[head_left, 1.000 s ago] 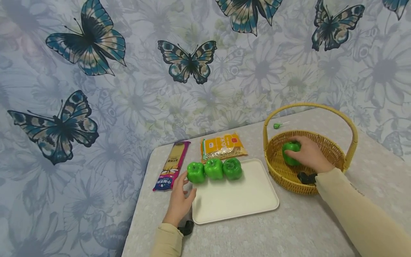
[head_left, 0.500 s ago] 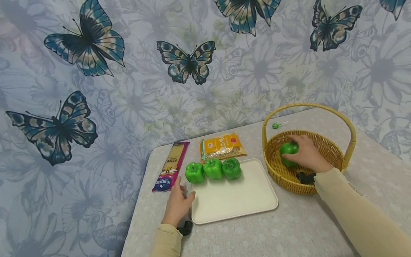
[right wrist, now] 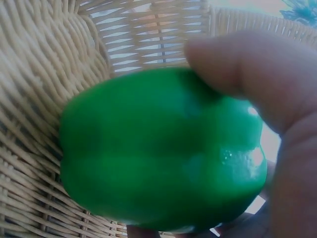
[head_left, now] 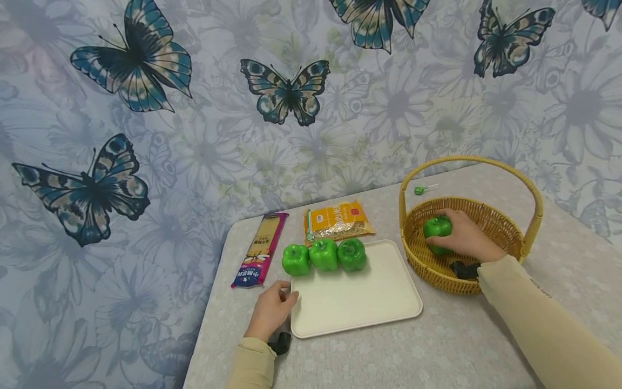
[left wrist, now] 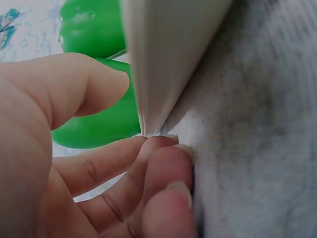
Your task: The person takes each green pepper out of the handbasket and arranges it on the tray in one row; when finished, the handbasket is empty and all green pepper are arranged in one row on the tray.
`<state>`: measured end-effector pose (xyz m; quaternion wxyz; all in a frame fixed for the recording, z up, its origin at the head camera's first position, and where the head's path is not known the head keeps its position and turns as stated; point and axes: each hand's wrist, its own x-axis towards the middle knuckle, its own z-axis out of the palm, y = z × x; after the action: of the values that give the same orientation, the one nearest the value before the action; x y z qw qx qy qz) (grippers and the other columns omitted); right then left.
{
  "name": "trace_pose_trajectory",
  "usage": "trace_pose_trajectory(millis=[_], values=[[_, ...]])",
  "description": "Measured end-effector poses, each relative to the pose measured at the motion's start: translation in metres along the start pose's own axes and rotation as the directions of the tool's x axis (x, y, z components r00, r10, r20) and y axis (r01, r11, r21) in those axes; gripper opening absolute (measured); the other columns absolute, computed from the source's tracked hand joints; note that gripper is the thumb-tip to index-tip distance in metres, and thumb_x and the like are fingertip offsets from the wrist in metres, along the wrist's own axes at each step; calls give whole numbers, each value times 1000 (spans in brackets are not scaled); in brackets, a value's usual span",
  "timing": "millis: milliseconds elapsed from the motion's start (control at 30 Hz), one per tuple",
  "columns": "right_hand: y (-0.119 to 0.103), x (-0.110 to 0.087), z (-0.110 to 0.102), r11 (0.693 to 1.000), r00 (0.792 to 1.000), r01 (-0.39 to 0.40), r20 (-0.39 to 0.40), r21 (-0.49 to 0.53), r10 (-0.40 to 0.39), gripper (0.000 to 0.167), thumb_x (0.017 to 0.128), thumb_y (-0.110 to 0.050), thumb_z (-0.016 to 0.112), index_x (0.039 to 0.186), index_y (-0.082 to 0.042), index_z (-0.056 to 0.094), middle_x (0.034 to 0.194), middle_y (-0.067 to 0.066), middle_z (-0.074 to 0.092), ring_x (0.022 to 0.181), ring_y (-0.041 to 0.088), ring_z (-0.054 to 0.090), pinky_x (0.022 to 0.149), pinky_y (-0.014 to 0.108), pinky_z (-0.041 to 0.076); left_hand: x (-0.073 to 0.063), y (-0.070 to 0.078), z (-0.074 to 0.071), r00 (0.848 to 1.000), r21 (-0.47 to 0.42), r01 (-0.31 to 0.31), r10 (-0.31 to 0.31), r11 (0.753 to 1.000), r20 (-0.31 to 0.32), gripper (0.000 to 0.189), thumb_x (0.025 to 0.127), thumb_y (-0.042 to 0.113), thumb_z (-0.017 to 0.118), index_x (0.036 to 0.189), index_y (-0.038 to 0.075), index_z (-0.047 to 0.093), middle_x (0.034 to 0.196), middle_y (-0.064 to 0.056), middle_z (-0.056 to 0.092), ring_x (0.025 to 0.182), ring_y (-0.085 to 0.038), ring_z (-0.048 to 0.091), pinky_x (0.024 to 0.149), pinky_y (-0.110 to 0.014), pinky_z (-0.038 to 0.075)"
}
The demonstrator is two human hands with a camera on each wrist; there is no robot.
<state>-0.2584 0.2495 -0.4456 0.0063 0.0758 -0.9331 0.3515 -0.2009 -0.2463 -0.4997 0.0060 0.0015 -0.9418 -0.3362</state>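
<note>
In the head view, my right hand (head_left: 464,235) grips a green bell pepper (head_left: 437,229) inside the wicker basket (head_left: 423,273). The right wrist view has this pepper (right wrist: 158,153) lying sideways, thumb on its upper side, fingers partly hidden below. My left hand (head_left: 272,308) is at the left edge of a cream tray (head_left: 357,302), fingers loosely bent. In the left wrist view, its fingertips are right at the tray's outer wall (left wrist: 158,64), thumb near the rim. Three green bell peppers (head_left: 324,255) sit in a row along the tray's back left edge.
Behind the tray lies an orange packet (head_left: 337,220). A long purple and yellow packet (head_left: 261,248) lies to its left. The basket's tall handle (head_left: 468,158) arches over my right hand. A small green lollipop (head_left: 420,190) lies behind the basket.
My left hand has drawn back from the leftmost pepper to the tray's left edge, its fingers now more bent. My right hand still holds its pepper in the basket, with the pepper shifted slightly.
</note>
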Motion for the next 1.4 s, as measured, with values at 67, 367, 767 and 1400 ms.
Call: trace_pose_trajectory(millis=[67,367,767,1400], values=[[1,0,0,1000,1000,5,1,9,-5,82,89,-40,78,146,4,38,130,33,43,106,44,58,79,50,56,-1,1,0,1000,-6,2,-1,1000,8,40,97,33,70,127,7,66,82,-3,60,65,-16,54,56,-32,45],[0,-1,0,998,1000,23,17,51,-24,72,93,-37,75,138,6,41,128,32,46,107,43,58,80,48,56,-2,3,-2,1000,6,-9,9,1000,30,42,97,33,70,129,6,65,81,-4,61,65,-16,53,56,-32,44],[2,0,1,994,997,71,-13,81,-70,70,90,-29,80,133,8,40,125,32,45,105,42,58,80,50,55,-2,4,-2,999,15,-20,19,1000,44,44,97,33,70,130,5,63,81,-3,62,65,-16,53,55,-31,44],[1,-1,-1,996,999,49,4,77,-49,79,94,-38,74,144,7,33,127,30,47,103,38,60,79,45,54,-4,4,-2,998,25,-39,37,999,51,47,96,35,71,131,3,63,82,-3,62,66,-16,54,56,-31,45]])
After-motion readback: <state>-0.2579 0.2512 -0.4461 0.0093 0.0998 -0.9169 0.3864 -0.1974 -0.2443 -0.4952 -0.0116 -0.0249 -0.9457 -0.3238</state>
